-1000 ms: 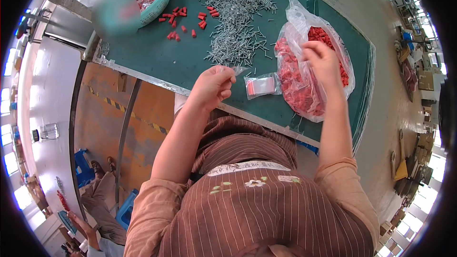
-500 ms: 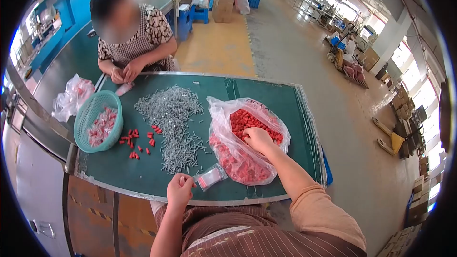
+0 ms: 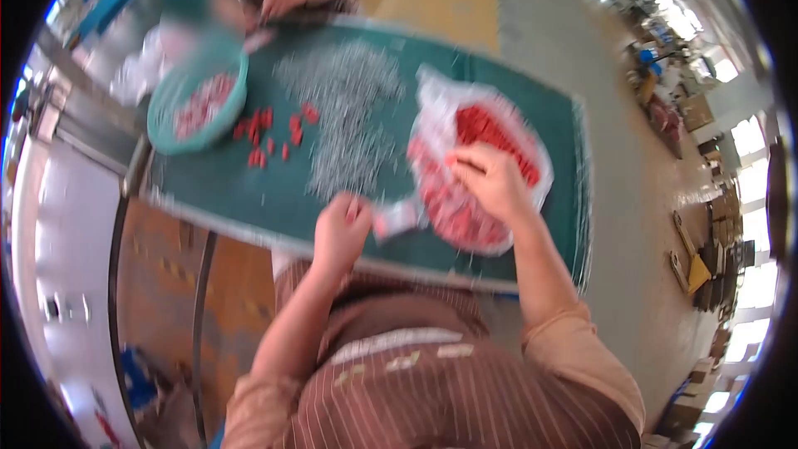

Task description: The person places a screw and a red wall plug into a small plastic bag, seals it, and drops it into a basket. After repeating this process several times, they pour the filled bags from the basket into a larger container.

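Note:
My left hand is closed near the table's front edge, beside a small clear packet; what its fingers hold is too small to make out. Over the clear plastic bag of red caps, my right hand has its fingers pinched together, their contents blurred. A pile of grey screw-like pieces lies mid-table, with loose red caps to its left. The green basket holds bagged red pieces.
Across the green table, a co-worker's hands are near a small bag. Another plastic bag lies behind the basket. A yellow pallet jack stands on the floor at right.
The view has tilted down and blurred, so the table appears higher. My right hand has lifted back from the red caps toward the bag's near side. My left hand remains by the packet.

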Demonstrator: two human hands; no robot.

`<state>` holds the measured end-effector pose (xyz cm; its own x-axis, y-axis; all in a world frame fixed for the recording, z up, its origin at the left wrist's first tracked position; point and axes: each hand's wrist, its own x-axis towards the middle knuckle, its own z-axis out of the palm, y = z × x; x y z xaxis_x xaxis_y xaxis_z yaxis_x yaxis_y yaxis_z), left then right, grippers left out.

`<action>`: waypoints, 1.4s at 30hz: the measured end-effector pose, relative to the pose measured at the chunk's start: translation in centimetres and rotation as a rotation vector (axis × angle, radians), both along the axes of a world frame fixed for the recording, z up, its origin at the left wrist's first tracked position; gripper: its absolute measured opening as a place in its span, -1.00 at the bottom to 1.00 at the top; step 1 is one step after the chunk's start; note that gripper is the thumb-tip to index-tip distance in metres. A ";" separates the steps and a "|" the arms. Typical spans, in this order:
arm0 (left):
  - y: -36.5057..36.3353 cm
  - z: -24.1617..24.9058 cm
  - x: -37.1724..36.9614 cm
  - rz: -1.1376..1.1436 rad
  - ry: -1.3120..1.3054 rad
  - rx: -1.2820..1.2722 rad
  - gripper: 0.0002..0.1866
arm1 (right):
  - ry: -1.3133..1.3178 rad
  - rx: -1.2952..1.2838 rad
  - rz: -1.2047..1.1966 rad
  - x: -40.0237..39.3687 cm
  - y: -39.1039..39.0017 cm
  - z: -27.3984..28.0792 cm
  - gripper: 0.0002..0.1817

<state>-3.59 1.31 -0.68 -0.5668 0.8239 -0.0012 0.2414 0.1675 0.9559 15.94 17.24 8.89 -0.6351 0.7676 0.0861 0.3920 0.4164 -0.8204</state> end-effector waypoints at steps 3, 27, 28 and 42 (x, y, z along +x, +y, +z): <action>-0.2 3.2 1.0 -0.018 -0.015 -0.094 -0.87 | 0.145 -0.193 0.164 -2.2 -3.9 -0.6 -0.81; -0.5 3.2 1.1 -0.040 -0.328 -0.143 -0.85 | -0.058 0.477 0.299 -5.0 -7.1 -0.9 -0.65; -0.3 3.0 1.2 -0.051 -0.342 -0.132 -0.85 | -0.060 0.497 0.308 -5.3 -7.2 -1.2 -0.65; -0.1 3.1 1.0 -0.072 -0.661 -0.115 -0.86 | -0.098 0.519 0.367 -4.7 -6.8 -3.4 -0.81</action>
<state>-2.63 1.17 2.39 -0.3603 0.8336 -0.4187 -0.3741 0.2820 0.8835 11.22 10.48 5.45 -0.8725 0.3729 0.3156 0.2116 0.8708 -0.4438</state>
